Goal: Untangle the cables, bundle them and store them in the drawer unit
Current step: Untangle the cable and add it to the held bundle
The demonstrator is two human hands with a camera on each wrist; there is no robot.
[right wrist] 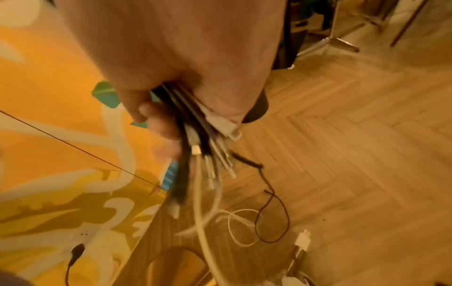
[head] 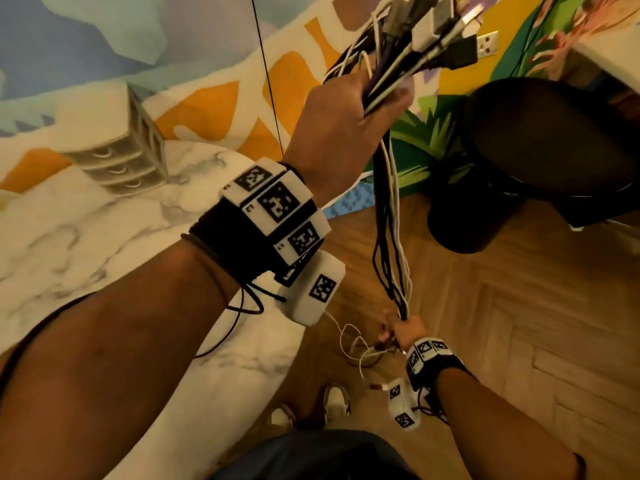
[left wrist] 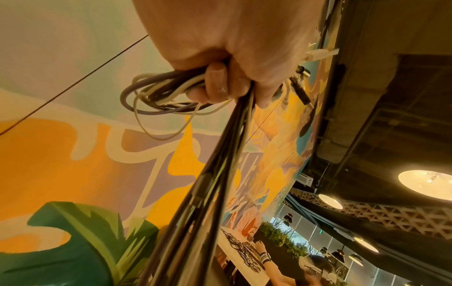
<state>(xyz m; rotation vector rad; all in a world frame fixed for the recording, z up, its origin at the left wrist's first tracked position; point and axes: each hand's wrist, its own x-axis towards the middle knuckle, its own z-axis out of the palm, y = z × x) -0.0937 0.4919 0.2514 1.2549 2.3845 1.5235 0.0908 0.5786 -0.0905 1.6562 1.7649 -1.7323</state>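
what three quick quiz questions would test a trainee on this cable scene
1. True or false: the left hand grips the cable bundle near its plug ends.
2. Which hand holds the bundle's lower end? A) left B) right C) neither
3. Fill in: the drawer unit stands on the ____ tabletop.

Key: 1 true; 2 B, the right hand; 3 marble-patterned.

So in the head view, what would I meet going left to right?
Drawer unit on the marble table → left hand gripping the cables → right hand gripping them lower down → black round stool.
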